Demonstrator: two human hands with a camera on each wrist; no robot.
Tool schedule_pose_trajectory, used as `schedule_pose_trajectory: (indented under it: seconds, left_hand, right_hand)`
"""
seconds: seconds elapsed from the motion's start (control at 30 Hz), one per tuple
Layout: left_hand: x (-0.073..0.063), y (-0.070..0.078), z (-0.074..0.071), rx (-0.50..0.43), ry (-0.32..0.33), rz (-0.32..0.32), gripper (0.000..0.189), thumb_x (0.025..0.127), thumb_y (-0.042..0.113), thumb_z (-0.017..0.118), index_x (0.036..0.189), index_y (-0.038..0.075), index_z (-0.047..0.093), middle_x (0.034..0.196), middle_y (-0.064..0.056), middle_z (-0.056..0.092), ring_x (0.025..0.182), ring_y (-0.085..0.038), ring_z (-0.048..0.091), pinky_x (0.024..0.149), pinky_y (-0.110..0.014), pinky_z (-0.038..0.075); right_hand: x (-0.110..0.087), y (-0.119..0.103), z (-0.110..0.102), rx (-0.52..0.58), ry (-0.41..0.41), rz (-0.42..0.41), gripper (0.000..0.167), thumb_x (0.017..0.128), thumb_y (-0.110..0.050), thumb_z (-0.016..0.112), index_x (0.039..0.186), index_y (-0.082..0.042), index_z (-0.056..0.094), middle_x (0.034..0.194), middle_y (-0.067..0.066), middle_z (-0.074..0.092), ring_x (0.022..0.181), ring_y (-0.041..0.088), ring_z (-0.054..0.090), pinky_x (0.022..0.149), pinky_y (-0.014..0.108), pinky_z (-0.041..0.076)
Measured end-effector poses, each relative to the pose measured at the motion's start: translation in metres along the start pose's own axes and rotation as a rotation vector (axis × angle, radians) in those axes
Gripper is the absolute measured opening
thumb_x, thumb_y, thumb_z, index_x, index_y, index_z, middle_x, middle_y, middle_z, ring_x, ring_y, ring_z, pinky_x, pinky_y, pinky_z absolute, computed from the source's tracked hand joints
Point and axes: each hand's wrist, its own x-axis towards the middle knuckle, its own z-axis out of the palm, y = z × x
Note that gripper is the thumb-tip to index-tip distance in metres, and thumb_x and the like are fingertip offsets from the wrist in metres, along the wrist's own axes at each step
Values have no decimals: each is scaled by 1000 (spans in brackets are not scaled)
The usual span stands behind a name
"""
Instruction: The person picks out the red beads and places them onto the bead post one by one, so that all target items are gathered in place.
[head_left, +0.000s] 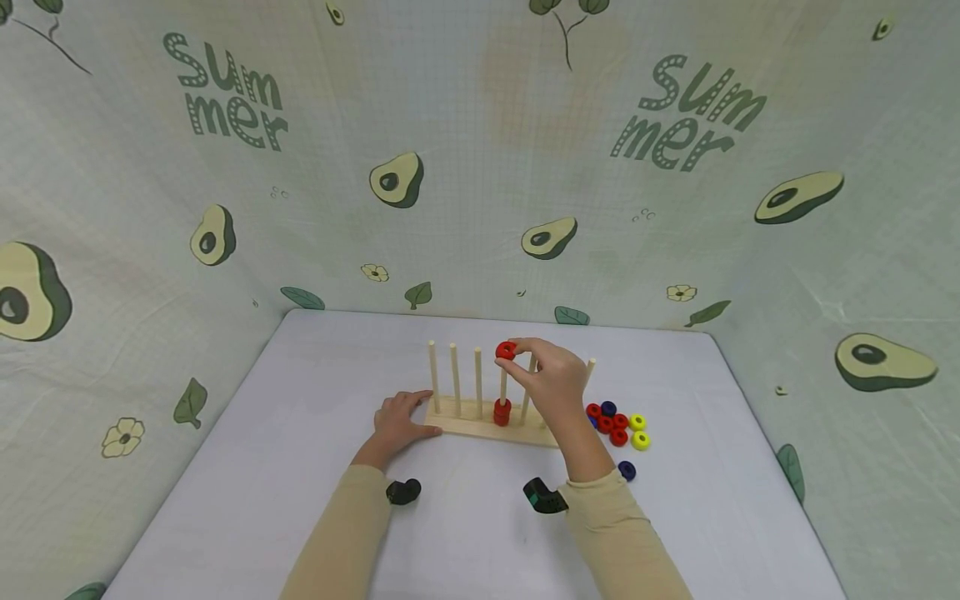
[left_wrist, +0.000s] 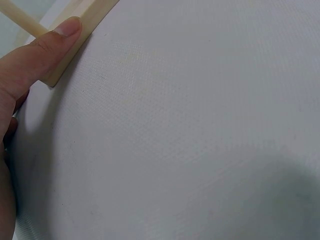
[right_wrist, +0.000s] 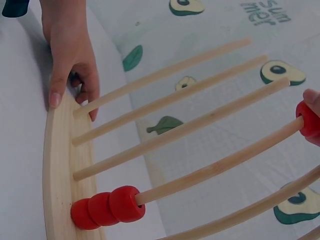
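Nearest, at the bottom of the frame: two beige sleeves [head_left: 337, 533] reach in over a white tabletop [head_left: 457, 542]. A black wrist device [head_left: 405, 492] sits by the left cuff, another by the right.

Lower right of centre: one dark blue bead [head_left: 627, 472] lies apart, just beside the right forearm.

Centre: left hand [head_left: 400, 421] clamped on the left end of a wooden peg rack [head_left: 472, 427], thumb along the near edge of the base, other fingers round on the far side. The left wrist view shows the thumb pressed on the wood.

Right hand [head_left: 551, 383], right of centre, above the rack: thumb and forefinger pinched on a red bead [head_left: 501, 353], hole showing. The bead is at the top of the fourth peg from the left, by its tip; cannot tell how far it is on. Lay of the remaining right fingers: cannot tell. Three stacked red beads [head_left: 502, 412] sit low on that same peg; the three pegs to its left are bare.

Right of the rack: loose cluster of four red beads [head_left: 618, 437], two yellow beads [head_left: 641, 441] and blue ones [head_left: 608, 408], partly behind the right arm.

Farthest, upper frame: pale cloth backdrop [head_left: 465, 108], printed with avocados, leaves and "summer".
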Motion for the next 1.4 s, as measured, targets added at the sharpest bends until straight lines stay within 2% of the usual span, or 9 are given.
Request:
schedule_pose_trajectory:
  seconds: [0.5,0.8,1.4]
  left_hand:
    - [2,-1,2,16,-3,-2,80,74,52,81,143,25,49,131,-10,50,114,-34,46,84,-47,36]
    - [1,0,2,8,-5,-7,81,74,51,81,143,25,49,131,-10,50,114,-34,45,83,-46,36]
    - [2,-2,3,-11,3,2,80,73,51,82,142,24,51,129,-9,50,113,-34,45,83,-46,35]
  right_hand:
    - [2,-3,-4,-28,-51,-8,30,68,-30,90,82,-9,73,82,-1,74,44,7,44,42,17,22]
    - [1,-2,-4,-46,-75,-3,30,67,-28,91,83,-10,72,76,-2,72,43,7,40,40,20,21]
    - [1,-1,-2,-58,-106,2,30,67,-26,91,83,-10,71,74,-1,72,43,6,34,40,22,21]
